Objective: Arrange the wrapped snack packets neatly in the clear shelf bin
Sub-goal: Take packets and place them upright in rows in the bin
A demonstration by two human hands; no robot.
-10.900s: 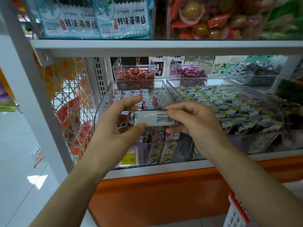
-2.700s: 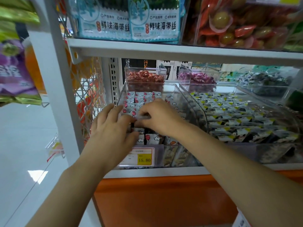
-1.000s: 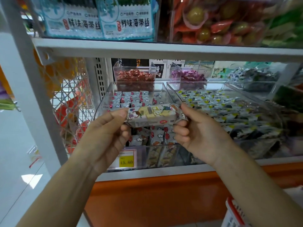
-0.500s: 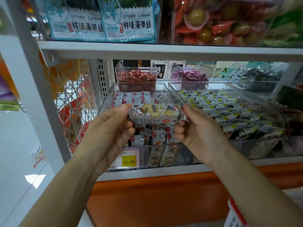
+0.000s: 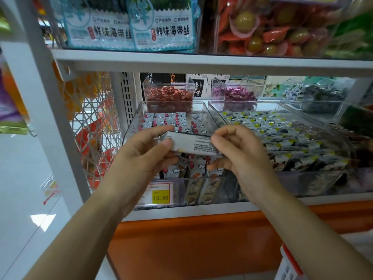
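Just above the clear bin (image 5: pixel 131 128), holding the snack packet (image 5: pixel 193 143) flat, with the left grip (image 5: pixel 141 158) pinching one end and the right grip (image 5: pixel 240 152) pinching the other; can knock the neat rows (image 5: pixel 165 120) below crooked if dropped from up here.

White packet (image 5: pixel 193 143) with fine black print; grey bin packets (image 5: pixel 167 120) with red dots, white clouds; yellow price tag (image 5: pixel 160 197).

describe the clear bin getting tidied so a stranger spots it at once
On the white shelf above the orange panel, look far left beside the white upright. The clear bin there holds small grey packets with clouds and red spots. Unlike the wider bin beside it, it carries a yellow 15.80 price tag.
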